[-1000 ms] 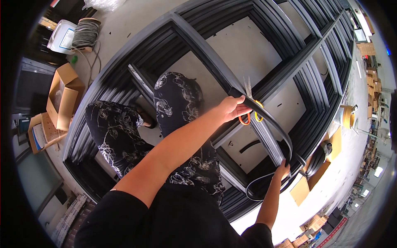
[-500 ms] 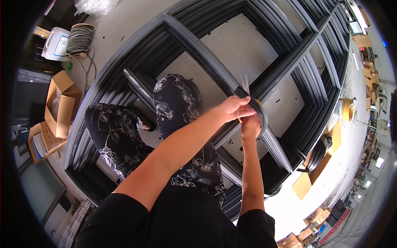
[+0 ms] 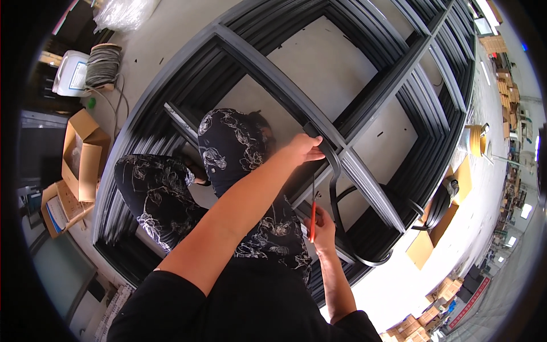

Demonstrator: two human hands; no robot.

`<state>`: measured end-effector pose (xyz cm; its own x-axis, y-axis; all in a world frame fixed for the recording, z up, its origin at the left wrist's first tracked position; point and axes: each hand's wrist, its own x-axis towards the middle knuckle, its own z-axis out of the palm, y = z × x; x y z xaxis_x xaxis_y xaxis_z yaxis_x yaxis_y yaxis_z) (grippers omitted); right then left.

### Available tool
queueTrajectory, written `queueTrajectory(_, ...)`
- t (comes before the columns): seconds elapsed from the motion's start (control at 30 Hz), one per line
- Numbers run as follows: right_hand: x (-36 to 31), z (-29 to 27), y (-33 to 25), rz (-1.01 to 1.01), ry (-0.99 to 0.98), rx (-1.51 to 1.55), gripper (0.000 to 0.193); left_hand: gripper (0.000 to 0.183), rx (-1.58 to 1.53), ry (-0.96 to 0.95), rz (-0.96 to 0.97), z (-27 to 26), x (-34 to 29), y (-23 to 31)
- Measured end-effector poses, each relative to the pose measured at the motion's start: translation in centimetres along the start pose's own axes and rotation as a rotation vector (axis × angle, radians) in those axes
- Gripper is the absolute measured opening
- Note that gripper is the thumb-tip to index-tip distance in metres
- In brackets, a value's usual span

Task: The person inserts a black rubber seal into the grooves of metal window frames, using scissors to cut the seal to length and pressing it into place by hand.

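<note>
My left hand (image 3: 306, 149) is closed on a black rubber sealing strip (image 3: 334, 171) at the corner of a dark grey window frame (image 3: 285, 85). From there the strip loops down past my right hand and round toward the right side of the frames. Lower down, my right hand (image 3: 323, 229) grips scissors (image 3: 313, 219) by their red-orange handles. Their blades point away from me and stand apart from the strip. Several such frames lie stacked under both hands, and my knees in patterned trousers rest within the frame opening.
On the right stands an open cardboard box (image 3: 421, 251) with a coil of black strip (image 3: 437, 212), near a yellow spool (image 3: 474, 141). To the left are a grey cable reel (image 3: 103, 65), a white jug (image 3: 70, 74), and open cartons (image 3: 85, 151). Clear plastic wrap (image 3: 125, 14) lies far left.
My right hand has drawn the scissors back toward me, away from the frame corner and my left hand. My left hand has shifted slightly left, still on the strip, whose loop now hangs free.
</note>
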<state>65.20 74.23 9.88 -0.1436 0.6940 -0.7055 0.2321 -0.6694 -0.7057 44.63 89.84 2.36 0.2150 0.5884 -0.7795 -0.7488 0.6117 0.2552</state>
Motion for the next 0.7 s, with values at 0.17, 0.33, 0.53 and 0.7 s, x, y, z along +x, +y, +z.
queueTrajectory(0.17, -1.5, 2.0, -1.0, 0.127, 0.049, 0.221, 0.049, 0.021, -0.078, 0.051, -0.091, -0.2, 1.7, -1.2)
queueTrajectory(0.33, -0.9, 3.2, -3.9, 0.145, 0.133, 0.432, 0.027, 0.022, -0.147, 0.061, -0.141, -0.2, 1.9, -1.9)
queueTrajectory(0.53, -0.2, 3.5, -4.3, 0.175, 0.093, 0.572, 0.022, 0.021, -0.163, 0.081, -0.168, -0.1, 2.3, -1.7)
queueTrajectory(0.7, -0.2, 4.2, -4.8, 0.194, 0.074, 0.584, 0.022, 0.022, -0.135, 0.068, -0.167, -0.5, 3.2, -1.6)
